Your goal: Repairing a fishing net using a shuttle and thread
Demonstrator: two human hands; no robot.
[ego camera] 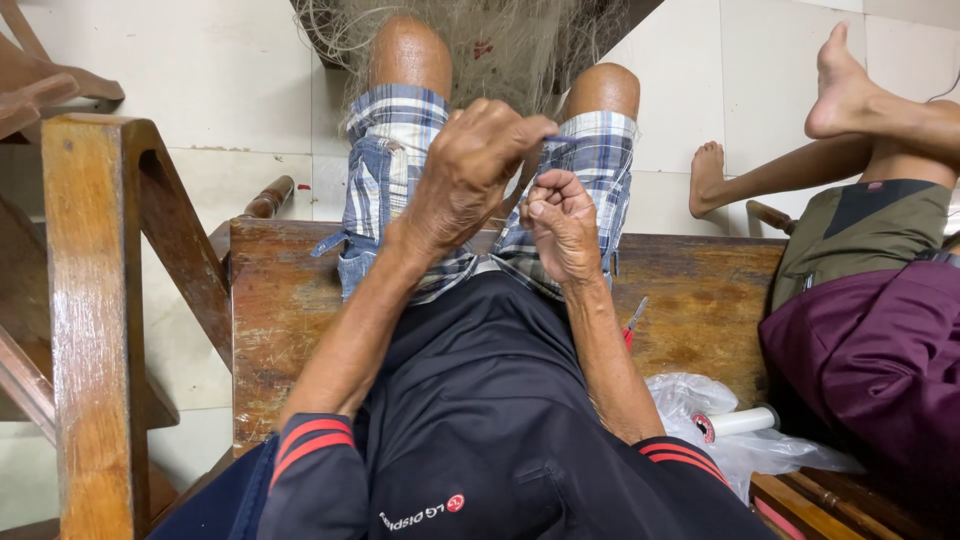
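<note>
Head view, looking down at the lap. Person sits on a wooden bench (700, 290), knees out past its far edge, plaid shorts (400, 150), dark shirt (480, 400) with red-striped cuffs. Left hand (470, 165) is raised over the left thigh, fingers curled, thumb and forefinger pinched on a small dark-blue tool (556, 139); probably a netting needle, but only the tip shows, so can't be sure. Right hand (562, 225) sits just right of and nearer than the left, loosely fisted with the thumb pressed against the forefinger; seems to pinch fine line, too thin to confirm. Hands are close together, almost touching, both above the gap between the thighs. Net (500, 40): pale fine mesh, bunched at the far side, draped over both knees and hanging toward the floor (200, 60); strands run from it back toward the hands. On the bench right of the person: red-handled cutter (632, 325) lying just beside the right forearm, then a clear plastic bag (700, 400) nearer, with a white spool (735, 423) with a red end resting on it. Far right: a second person on the same bench, olive shorts and maroon top (880, 350), bare feet out over the floor, well apart from the hands. Left: wooden chair frame (95, 320), upright, just beside the bench end.
</note>
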